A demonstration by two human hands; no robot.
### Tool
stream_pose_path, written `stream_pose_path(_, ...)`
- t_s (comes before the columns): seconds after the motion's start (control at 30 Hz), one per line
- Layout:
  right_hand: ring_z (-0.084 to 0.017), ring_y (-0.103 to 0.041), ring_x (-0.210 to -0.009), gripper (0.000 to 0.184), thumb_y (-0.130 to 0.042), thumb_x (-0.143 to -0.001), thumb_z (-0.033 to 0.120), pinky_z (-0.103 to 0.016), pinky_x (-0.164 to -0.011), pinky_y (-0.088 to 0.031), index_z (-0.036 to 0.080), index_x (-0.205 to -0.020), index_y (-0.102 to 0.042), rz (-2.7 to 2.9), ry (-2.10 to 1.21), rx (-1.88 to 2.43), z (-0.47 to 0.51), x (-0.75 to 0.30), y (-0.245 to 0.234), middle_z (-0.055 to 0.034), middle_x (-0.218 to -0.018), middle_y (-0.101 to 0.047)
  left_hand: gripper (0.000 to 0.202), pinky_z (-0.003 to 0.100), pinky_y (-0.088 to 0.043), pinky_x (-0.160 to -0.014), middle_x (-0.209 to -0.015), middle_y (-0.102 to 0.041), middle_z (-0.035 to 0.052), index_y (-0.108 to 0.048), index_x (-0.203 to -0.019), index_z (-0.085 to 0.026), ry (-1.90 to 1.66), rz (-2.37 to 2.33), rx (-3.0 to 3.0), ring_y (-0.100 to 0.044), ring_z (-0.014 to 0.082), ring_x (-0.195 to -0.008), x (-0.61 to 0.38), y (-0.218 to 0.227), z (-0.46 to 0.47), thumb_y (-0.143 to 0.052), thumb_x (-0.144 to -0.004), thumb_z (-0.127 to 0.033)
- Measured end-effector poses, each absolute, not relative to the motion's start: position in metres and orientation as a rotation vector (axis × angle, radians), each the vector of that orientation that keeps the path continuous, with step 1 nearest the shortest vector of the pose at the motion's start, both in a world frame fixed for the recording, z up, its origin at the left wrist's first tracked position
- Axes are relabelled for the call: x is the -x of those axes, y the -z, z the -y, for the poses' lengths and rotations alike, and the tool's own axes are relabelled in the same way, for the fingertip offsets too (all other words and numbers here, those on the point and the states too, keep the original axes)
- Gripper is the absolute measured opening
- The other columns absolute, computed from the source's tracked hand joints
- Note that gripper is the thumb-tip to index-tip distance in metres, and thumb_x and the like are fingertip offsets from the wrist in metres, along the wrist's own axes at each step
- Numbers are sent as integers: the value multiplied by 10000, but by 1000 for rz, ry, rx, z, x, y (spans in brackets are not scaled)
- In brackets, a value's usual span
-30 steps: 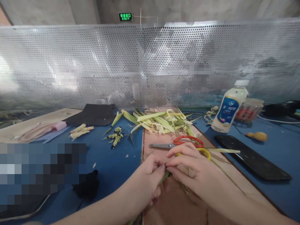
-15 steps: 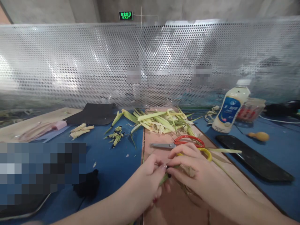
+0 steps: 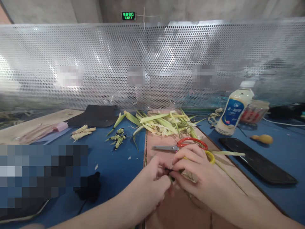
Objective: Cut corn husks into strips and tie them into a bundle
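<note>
My left hand (image 3: 154, 181) is closed, with thumb and fingers pinched on a small green husk strip (image 3: 171, 178) that has a dark thread-like bit at its end. Meeting it from the other side, the fingertips of my right hand (image 3: 199, 168) pinch the same piece. Most of that piece is hidden by the fingers. Just beyond my right hand lie scissors (image 3: 165, 148) with red and yellow handles, blades pointing left. A heap of pale green corn husks (image 3: 166, 122) rests on the pinkish board (image 3: 176, 213) behind them.
Left of the board lie a knotted green husk piece (image 3: 118, 139), pale husk scraps (image 3: 82, 132) and a dark sheet (image 3: 92, 116). On the right are a bottle (image 3: 234, 111), a plastic tub (image 3: 254, 113), a small gourd (image 3: 263, 139) and a black phone (image 3: 257, 162). A perforated metal screen (image 3: 147, 63) stands behind.
My left thumb has bent and drawn back from the pinch point, leaving more of the dark bit visible. My right fingers have shifted slightly; the table things stay put.
</note>
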State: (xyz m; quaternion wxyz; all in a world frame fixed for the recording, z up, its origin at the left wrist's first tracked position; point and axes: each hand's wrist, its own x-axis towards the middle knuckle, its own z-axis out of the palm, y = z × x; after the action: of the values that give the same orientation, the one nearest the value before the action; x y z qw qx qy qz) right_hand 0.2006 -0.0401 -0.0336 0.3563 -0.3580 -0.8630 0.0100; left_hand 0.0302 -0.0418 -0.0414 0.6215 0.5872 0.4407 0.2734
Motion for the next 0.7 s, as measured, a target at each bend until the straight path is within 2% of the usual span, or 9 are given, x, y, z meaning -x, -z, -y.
stream_pose_path(0.13, -178, -506, -859, 116, -594, -815, 120, -365, -787, -436, 212, -745, -580, 2194, -86, 945, 41, -202, 37, -5, -836, -614, 136, 150, -242, -339, -570, -528, -95, -429, -891, -200, -663, -1019, -1456, -341, 19, -332, -31, 45, 40, -462, -767, -159)
stream_pose_path(0.33, -170, -477, -886, 100, -593, -836, 167, -346, -780, -429, 208, -745, -590, 2186, -210, 1014, 42, -203, 40, -2, -865, -597, 112, 151, -245, -344, -554, -512, -95, -415, -889, -195, -599, -1062, -1446, -326, 21, -330, -33, 37, 41, -430, -784, -158)
stream_pose_path(0.47, -153, -485, -861, 104, -595, -833, 170, -312, -759, -429, 203, -734, -592, 2167, -165, 1003, 43, -202, 36, 9, -845, -605, 112, 157, -228, -323, -573, -524, -78, -410, -912, -202, -567, -1060, -1371, -309, 34, -329, -33, 32, 42, -398, -802, -182)
stream_pose_path(0.6, -128, -509, -814, 112, -615, -805, 143, -261, -708, -433, 208, -716, -597, 2191, -78, 1009, 45, -202, 31, 29, -839, -624, 119, 162, -198, -323, -605, -551, -44, -425, -908, -214, -550, -1076, -1213, -309, 44, -349, -31, 29, 44, -347, -841, -274)
stream_pose_path(0.7, -130, -508, -821, 115, -611, -804, 133, -269, -723, -436, 206, -717, -594, 2197, -75, 1010, 45, -202, 30, 26, -835, -621, 115, 163, -198, -328, -602, -552, -36, -429, -896, -217, -546, -1085, -1194, -322, 46, -355, -32, 28, 43, -361, -830, -283)
